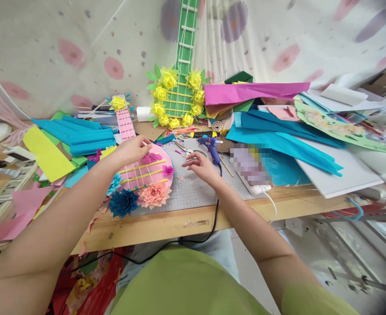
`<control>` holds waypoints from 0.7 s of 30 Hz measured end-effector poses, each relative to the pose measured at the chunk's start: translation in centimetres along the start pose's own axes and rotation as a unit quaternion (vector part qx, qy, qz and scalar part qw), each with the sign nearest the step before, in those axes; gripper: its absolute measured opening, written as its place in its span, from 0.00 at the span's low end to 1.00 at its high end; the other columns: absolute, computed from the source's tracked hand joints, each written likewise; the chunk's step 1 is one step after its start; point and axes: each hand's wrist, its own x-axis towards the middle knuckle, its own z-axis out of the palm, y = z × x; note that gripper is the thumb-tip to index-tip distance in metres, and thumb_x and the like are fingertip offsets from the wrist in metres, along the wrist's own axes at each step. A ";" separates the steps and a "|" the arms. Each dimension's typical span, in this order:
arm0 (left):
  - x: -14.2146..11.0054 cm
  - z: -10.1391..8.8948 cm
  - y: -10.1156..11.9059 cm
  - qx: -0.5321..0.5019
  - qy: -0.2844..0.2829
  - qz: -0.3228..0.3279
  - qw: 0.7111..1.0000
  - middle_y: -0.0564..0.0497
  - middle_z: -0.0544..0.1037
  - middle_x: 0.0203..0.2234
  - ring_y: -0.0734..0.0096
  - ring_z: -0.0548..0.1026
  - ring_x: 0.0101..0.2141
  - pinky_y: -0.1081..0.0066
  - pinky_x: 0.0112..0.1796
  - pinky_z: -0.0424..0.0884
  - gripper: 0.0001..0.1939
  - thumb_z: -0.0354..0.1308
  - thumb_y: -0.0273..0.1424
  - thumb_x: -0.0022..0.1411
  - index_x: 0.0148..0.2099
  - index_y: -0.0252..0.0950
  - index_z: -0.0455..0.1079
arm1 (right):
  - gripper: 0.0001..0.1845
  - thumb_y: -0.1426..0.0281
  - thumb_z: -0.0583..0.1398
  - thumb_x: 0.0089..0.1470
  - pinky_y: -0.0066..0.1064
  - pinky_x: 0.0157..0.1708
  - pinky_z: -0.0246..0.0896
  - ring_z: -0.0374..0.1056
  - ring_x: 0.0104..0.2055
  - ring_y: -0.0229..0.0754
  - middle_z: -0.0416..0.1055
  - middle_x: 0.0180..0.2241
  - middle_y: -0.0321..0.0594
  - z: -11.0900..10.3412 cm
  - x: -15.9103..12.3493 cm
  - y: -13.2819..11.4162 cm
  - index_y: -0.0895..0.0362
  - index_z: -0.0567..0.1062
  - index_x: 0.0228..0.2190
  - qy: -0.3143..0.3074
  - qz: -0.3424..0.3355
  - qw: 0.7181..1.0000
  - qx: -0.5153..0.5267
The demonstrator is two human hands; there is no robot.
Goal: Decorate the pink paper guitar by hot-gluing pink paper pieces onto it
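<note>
A pink paper guitar [132,171] lies on the cutting mat, with white strings, yellow strips across its body and paper flowers along its edge. Over its upper body is my left hand [134,150], fingers loosely bent and apart, with nothing visible in them. Close by those fingertips is a magenta flower [153,157]; whether they touch it I cannot tell. A large peach flower [154,195] and a dark blue flower [124,203] sit at the lower edge. My right hand [201,167] hovers open over the mat, near the scissors [188,150] and a blue glue gun [213,151].
A green guitar [179,98] with yellow flowers leans against the curtain. Stacked blue paper [288,142] and white sheets [340,173] fill the right side. Blue paper rolls [76,133] lie left. The glue gun's black cord [216,214] hangs over the table edge [166,227].
</note>
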 end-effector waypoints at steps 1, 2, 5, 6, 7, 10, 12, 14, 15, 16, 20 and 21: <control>0.3 -0.2 -0.6 0.007 0.013 -0.006 1.000 0.49 0.82 0.35 0.63 0.76 0.34 0.69 0.32 0.66 0.17 0.48 0.41 0.60 0.41 0.38 0.71 | 0.15 0.80 0.52 0.36 0.31 0.36 0.66 0.73 0.32 0.38 0.75 0.27 0.33 -0.6 0.1 0.1 0.54 0.66 0.30 0.026 -0.014 0.999 -0.012; 0.5 -0.3 -1.2 0.017 0.027 -0.010 0.999 0.49 0.81 0.35 0.63 0.76 0.33 0.68 0.32 0.66 0.16 0.47 0.40 0.60 0.40 0.38 0.72 | 0.13 0.78 0.52 0.37 0.31 0.35 0.66 0.73 0.32 0.38 0.74 0.26 0.34 -1.3 0.1 0.3 0.54 0.66 0.29 0.061 -0.031 0.997 -0.024; 1.1 -0.3 -2.4 0.056 0.063 -0.021 0.996 0.47 0.81 0.35 0.62 0.75 0.34 0.68 0.31 0.65 0.16 0.45 0.37 0.61 0.37 0.38 0.73 | 0.09 0.76 0.49 0.40 0.30 0.31 0.62 0.69 0.27 0.38 0.69 0.22 0.33 -3.5 0.3 1.0 0.54 0.64 0.27 0.224 -0.083 0.969 -0.061; 1.2 -0.2 -2.6 0.071 0.068 -0.022 0.995 0.46 0.81 0.36 0.61 0.75 0.35 0.68 0.32 0.65 0.15 0.46 0.37 0.61 0.37 0.38 0.73 | 0.09 0.76 0.49 0.40 0.30 0.30 0.61 0.67 0.26 0.37 0.66 0.21 0.33 -4.1 0.4 1.3 0.53 0.63 0.26 0.278 -0.093 0.953 -0.071; 1.3 -0.1 -2.7 0.083 0.070 -0.023 0.994 0.46 0.80 0.36 0.60 0.75 0.36 0.67 0.32 0.65 0.15 0.47 0.38 0.60 0.37 0.38 0.73 | 0.08 0.76 0.48 0.41 0.29 0.30 0.61 0.65 0.25 0.37 0.64 0.21 0.32 -4.6 0.6 1.7 0.53 0.62 0.26 0.320 -0.098 0.939 -0.080; 1.5 0.3 -2.7 0.090 0.067 0.001 0.994 0.45 0.80 0.36 0.58 0.75 0.38 0.66 0.35 0.67 0.13 0.52 0.40 0.56 0.36 0.38 0.72 | 0.08 0.75 0.49 0.42 0.31 0.34 0.62 0.64 0.29 0.38 0.64 0.26 0.35 -5.3 1.2 2.7 0.54 0.62 0.28 0.384 -0.093 0.911 -0.115; 1.8 0.7 -2.6 0.071 0.059 0.046 0.995 0.46 0.79 0.38 0.59 0.75 0.40 0.66 0.38 0.67 0.13 0.55 0.40 0.54 0.37 0.38 0.72 | 0.10 0.74 0.52 0.42 0.35 0.41 0.63 0.65 0.36 0.41 0.66 0.32 0.39 -5.1 1.6 3.3 0.54 0.62 0.31 0.400 -0.088 0.900 -0.151; 2.3 1.2 -2.6 0.049 0.037 0.099 0.993 0.47 0.79 0.39 0.60 0.74 0.41 0.67 0.39 0.67 0.15 0.57 0.41 0.52 0.38 0.38 0.71 | 0.14 0.72 0.55 0.41 0.40 0.47 0.61 0.63 0.42 0.44 0.66 0.37 0.43 -4.7 2.1 3.7 0.54 0.61 0.34 0.407 -0.081 0.891 -0.186; 2.5 1.4 -2.6 0.041 0.023 0.118 0.992 0.47 0.79 0.39 0.60 0.74 0.41 0.67 0.39 0.67 0.16 0.58 0.42 0.51 0.38 0.37 0.72 | 0.16 0.71 0.57 0.40 0.42 0.50 0.59 0.63 0.44 0.46 0.66 0.39 0.44 -4.6 2.3 3.9 0.55 0.61 0.35 0.406 -0.077 0.889 -0.200; 2.7 1.6 -2.5 0.037 0.010 0.128 0.991 0.47 0.79 0.38 0.61 0.74 0.40 0.68 0.39 0.67 0.16 0.59 0.43 0.50 0.37 0.37 0.72 | 0.17 0.71 0.58 0.40 0.44 0.51 0.58 0.62 0.46 0.47 0.66 0.41 0.45 -4.5 2.5 4.0 0.55 0.60 0.36 0.404 -0.072 0.888 -0.209; 3.1 1.9 -2.3 0.042 -0.029 0.124 0.991 0.48 0.79 0.29 0.62 0.74 0.34 0.68 0.35 0.65 0.13 0.59 0.42 0.49 0.29 0.38 0.71 | 0.21 0.70 0.60 0.41 0.46 0.53 0.57 0.63 0.47 0.48 0.66 0.43 0.48 -4.5 3.4 4.4 0.55 0.59 0.39 0.389 -0.050 0.896 -0.209; 3.1 1.8 -2.2 0.040 -0.032 0.119 0.992 0.49 0.78 0.28 0.63 0.74 0.33 0.68 0.34 0.65 0.13 0.59 0.42 0.49 0.27 0.38 0.70 | 0.21 0.70 0.60 0.41 0.45 0.53 0.57 0.64 0.47 0.48 0.67 0.43 0.48 -4.6 3.6 4.4 0.56 0.59 0.39 0.383 -0.043 0.900 -0.206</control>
